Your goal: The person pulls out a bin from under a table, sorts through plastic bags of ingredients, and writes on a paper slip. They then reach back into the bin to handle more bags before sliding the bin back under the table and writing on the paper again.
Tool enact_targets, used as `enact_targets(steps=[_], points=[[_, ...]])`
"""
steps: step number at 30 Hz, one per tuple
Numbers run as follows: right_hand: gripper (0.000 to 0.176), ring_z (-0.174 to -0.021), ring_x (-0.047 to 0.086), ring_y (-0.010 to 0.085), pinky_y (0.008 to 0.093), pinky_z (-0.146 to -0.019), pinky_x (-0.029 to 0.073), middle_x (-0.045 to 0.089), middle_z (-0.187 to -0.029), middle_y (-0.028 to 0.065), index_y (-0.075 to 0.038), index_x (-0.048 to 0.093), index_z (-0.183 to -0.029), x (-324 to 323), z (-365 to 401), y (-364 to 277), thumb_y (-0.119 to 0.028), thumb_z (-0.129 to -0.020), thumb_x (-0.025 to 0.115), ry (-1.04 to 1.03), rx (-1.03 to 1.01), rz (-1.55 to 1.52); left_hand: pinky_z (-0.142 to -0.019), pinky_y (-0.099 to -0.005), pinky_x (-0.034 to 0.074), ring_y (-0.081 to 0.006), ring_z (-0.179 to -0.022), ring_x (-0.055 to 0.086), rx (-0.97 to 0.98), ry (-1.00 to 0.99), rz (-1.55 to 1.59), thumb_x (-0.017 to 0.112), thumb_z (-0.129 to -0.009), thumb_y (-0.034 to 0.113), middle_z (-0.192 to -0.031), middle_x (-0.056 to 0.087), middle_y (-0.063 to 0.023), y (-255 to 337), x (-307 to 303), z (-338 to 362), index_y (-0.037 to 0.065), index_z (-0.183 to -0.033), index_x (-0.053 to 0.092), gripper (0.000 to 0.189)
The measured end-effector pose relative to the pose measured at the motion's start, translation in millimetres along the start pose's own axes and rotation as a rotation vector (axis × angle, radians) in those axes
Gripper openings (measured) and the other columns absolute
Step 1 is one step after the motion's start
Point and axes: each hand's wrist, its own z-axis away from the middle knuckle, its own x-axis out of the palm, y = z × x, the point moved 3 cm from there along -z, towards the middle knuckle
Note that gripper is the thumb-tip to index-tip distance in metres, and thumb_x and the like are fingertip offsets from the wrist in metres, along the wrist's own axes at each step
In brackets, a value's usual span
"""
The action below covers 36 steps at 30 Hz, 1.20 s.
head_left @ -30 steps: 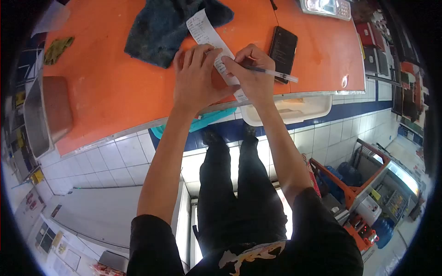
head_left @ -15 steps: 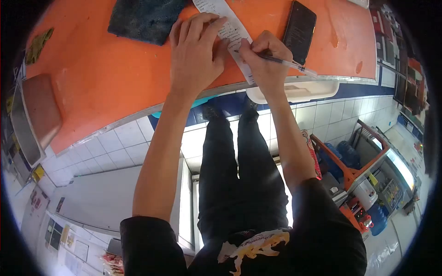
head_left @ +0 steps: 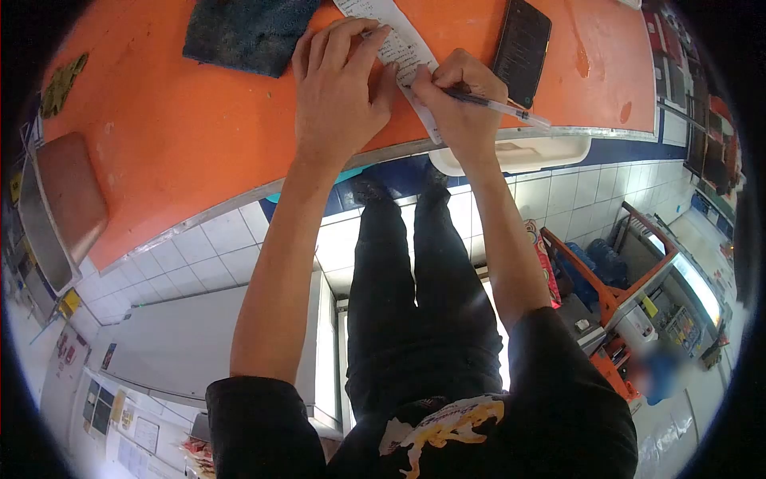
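Observation:
A narrow strip of white paper (head_left: 408,49) with handwriting lies slantwise on the orange tabletop (head_left: 183,128). My left hand (head_left: 339,92) rests on the paper's left edge, fingers apart and bent at the tips, holding nothing. In my right hand (head_left: 463,100) a clear pen (head_left: 503,109) is pinched; its tip is hidden behind the fingers over the paper. Just right of that hand lies a dark phone (head_left: 522,54) with its screen up. A dark folded cloth (head_left: 249,36) is to the left of my left hand.
A metal container (head_left: 49,227) stands at the table's left edge, below a greenish rag (head_left: 64,85). Under the front edge are a cream tray (head_left: 531,156) and my legs. An orange-framed rack (head_left: 610,299) with blue bottles is at the lower right.
The right hand has shifted very slightly up and left with the pen. My left hand stays nearly in place on the paper.

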Motion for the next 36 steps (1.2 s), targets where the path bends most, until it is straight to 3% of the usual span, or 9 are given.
enact_targets(steps=[28, 30, 36], points=[[0.027, -0.055, 0.046, 0.0085, 0.0250, -0.052, 0.037, 0.055, -0.063, 0.0037, -0.004, 0.055, -0.070, -0.3, 2.9, 8.5, 0.002, -0.080, 0.079, 0.049, 0.030, -0.066, -0.123, -0.0545, 0.031, -0.0277, -0.133, 0.052, 0.005, 0.023, 0.008, 0.078, -0.088, 0.023, -0.137, 0.061, -0.0037, 0.3, -1.2, 1.0, 0.013, -0.129, 0.074, 0.042], [0.029, -0.057, 0.060, 0.0055, 0.0221, -0.056, 0.046, 0.058, -0.066, 0.0013, -0.004, 0.053, -0.072, -2.4, 2.7, 5.6, 0.009, -0.087, 0.074, 0.008, -0.019, 0.066, -0.123, -0.0545, 0.031, -0.0279, -0.133, 0.052, -0.002, 0.025, 0.020, 0.079, -0.088, 0.023, -0.136, 0.061, -0.0036, 0.8, -1.4, 0.0, 0.013, -0.129, 0.073, 0.042], [0.029, -0.059, 0.060, 0.0051, 0.0223, -0.057, 0.047, 0.057, -0.068, 0.0015, -0.003, 0.052, -0.073, -2.0, 2.1, 7.0, 0.011, -0.088, 0.072, 0.008, -0.025, 0.023, -0.123, -0.0555, 0.030, -0.0287, -0.136, 0.051, 0.027, 0.025, -0.018, 0.083, -0.084, 0.027, -0.139, 0.060, -0.0045, -1.9, 2.0, -1.2, 0.015, -0.128, 0.074, 0.046]])
